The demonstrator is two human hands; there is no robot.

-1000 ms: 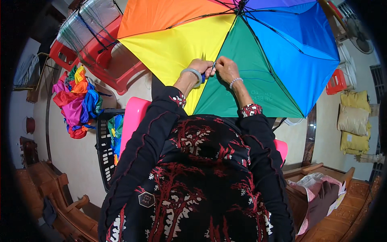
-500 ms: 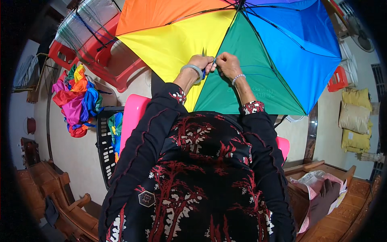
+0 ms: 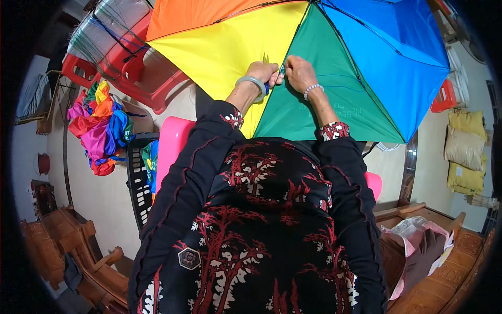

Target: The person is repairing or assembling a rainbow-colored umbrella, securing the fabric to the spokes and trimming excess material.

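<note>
An open rainbow umbrella (image 3: pixel 246 39) lies spread before me, its inner side with dark metal ribs (image 3: pixel 299 30) toward me. My left hand (image 3: pixel 260 73), with a pale bangle at the wrist, is closed around small scissors (image 3: pixel 267 88); their blue handle shows below the fingers and the blades point up. Its fingertips also touch the rib at the yellow and green seam. Just right of that rib, my right hand (image 3: pixel 300 74) is closed in a pinch, what it holds too small to make out. Thin dark-blue thread (image 3: pixel 334 76) trails over the green panel.
Red plastic stools (image 3: pixel 157 97) stand at the far left, bundles of dark threads over one. A heap of colourful cloth (image 3: pixel 102 128) and a black basket (image 3: pixel 137 178) are at left. Pink chair edges (image 3: pixel 172 138) flank me. Wooden furniture (image 3: pixel 418 209) and stacked sacks (image 3: pixel 465 149) stand right.
My right hand has risen slightly up along the rib and turned, still pinched. The view has shifted a little over the umbrella. My left hand keeps the scissors.
</note>
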